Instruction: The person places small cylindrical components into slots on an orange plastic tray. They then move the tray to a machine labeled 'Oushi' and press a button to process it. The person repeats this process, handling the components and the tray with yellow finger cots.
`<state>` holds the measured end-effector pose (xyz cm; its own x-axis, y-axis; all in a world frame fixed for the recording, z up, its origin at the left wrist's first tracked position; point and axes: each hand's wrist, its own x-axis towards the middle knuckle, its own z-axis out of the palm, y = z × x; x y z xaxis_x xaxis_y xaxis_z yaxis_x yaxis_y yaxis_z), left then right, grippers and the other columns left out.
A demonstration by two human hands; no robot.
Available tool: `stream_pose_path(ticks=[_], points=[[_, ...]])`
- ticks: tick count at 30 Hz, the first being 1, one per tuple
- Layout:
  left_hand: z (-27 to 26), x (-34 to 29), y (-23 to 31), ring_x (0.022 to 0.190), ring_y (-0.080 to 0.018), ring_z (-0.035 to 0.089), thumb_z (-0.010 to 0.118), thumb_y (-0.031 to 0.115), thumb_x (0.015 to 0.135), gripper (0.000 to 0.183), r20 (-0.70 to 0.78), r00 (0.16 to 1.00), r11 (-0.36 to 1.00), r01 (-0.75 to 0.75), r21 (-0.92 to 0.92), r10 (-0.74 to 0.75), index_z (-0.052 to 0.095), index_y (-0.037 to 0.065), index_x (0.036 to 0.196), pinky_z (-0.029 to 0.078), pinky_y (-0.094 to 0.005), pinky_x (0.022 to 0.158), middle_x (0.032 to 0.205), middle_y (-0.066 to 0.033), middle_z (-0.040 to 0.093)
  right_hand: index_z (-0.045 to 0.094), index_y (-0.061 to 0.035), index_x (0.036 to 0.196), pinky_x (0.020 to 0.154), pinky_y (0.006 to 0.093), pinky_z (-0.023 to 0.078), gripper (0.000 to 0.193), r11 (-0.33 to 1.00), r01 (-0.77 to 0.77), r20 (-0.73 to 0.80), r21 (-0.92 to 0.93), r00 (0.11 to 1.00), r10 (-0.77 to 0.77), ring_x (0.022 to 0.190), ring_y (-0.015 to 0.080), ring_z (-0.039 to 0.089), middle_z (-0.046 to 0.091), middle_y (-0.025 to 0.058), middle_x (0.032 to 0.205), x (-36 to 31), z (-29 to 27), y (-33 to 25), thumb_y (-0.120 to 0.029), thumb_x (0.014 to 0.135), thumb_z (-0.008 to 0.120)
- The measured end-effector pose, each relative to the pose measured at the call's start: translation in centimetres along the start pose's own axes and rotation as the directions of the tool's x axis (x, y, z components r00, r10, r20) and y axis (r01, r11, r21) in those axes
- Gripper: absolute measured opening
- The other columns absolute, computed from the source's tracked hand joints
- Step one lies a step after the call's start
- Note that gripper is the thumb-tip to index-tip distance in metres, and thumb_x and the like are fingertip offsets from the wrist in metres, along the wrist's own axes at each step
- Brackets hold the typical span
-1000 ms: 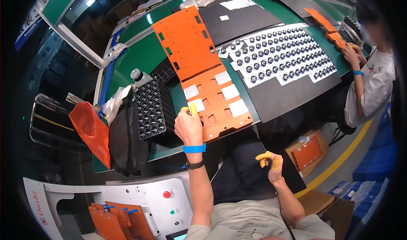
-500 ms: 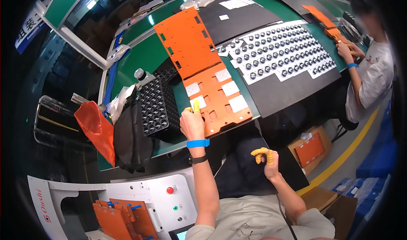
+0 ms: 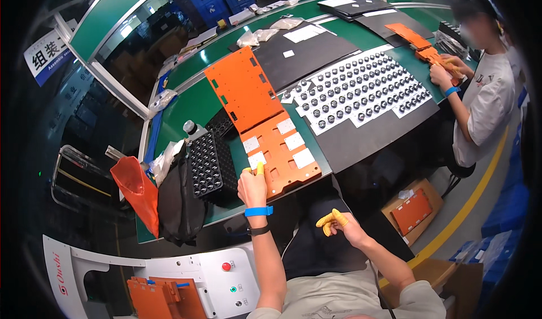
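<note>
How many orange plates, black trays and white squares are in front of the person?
Orange plates: 2
Black trays: 2
White squares on the near orange plate: 5
Total: 9

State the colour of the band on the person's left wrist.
Bright blue wristband, just below the left hand; clearest in the head view.

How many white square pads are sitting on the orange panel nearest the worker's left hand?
4, on the flat orange plastic panel: one upper right, one mid-right, one lower right, one on the left. The left hand may hide another.
</note>
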<state>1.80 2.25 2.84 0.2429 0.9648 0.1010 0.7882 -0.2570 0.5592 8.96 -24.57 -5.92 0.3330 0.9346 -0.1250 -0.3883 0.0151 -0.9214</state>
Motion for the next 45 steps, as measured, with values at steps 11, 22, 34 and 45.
stream_pose_path(ticks=[11, 22, 34, 45], points=[[-0.2, -2.2, -0.8, 0.097, -0.0467, 0.067, 0.065, 0.049, 0.092, 0.054, 0.029, 1.000, 0.997, 0.013, -0.070, -0.011, 0.061, 0.002, 0.118, 0.052, -0.0545, 0.082, 0.101, -0.0266, 0.071, 0.068, 0.0052, 0.114, 0.072, 0.0284, 0.043, 0.066, 0.886, -0.211, 0.298, 0.413, 0.950, 0.088, 0.078, 0.0165, 0.056, 0.063, 0.0086, 0.084, 3.0, 2.4, -3.8, -0.049, 0.107, 0.032], [2.3, -3.9, -6.4, 0.091, -0.0475, 0.062, 0.064, 0.020, 0.090, 0.026, -0.012, 0.957, 0.919, -0.283, -0.273, 0.291, 0.056, 0.001, 0.105, 0.050, -0.0558, 0.074, 0.104, -0.0232, 0.062, 0.069, 0.0027, 0.112, 0.067, 0.0251, 0.047, 0.021, 0.918, 0.284, 0.096, -0.279, 0.959, -0.267, 0.075, 0.0090, 0.058, 0.067, 0.0028, 0.090, 16.9, 17.0, -12.5, -0.009, 0.096, 0.061], [-2.2, -7.7, -4.7, 0.100, -0.0482, 0.062, 0.071, 0.022, 0.090, 0.040, 0.147, 0.971, 0.928, -0.127, -0.350, 0.189, 0.057, -0.001, 0.118, 0.052, -0.0529, 0.079, 0.124, -0.0246, 0.055, 0.064, 0.0003, 0.105, 0.089, 0.0453, 0.049, 0.037, 0.017, 0.468, 0.367, -0.884, 0.714, -0.597, 0.105, 0.0354, 0.060, 0.062, 0.0188, 0.106, 37.1, 22.8, -10.7, -0.023, 0.079, 0.077], [-2.2, -10.8, -6.2, 0.086, -0.0150, 0.059, 0.076, 0.008, 0.087, 0.042, -0.116, 0.983, 0.747, -0.184, -0.639, 0.143, 0.061, -0.001, 0.124, 0.049, -0.0258, 0.079, 0.111, -0.0081, 0.062, 0.066, -0.0014, 0.096, 0.067, 0.0405, 0.050, 0.024, 0.426, 0.685, 0.272, -0.591, 0.666, -0.695, 0.075, 0.0290, 0.062, 0.062, 0.0149, 0.084, 28.9, 20.9, -14.9, -0.019, 0.084, 0.077]])
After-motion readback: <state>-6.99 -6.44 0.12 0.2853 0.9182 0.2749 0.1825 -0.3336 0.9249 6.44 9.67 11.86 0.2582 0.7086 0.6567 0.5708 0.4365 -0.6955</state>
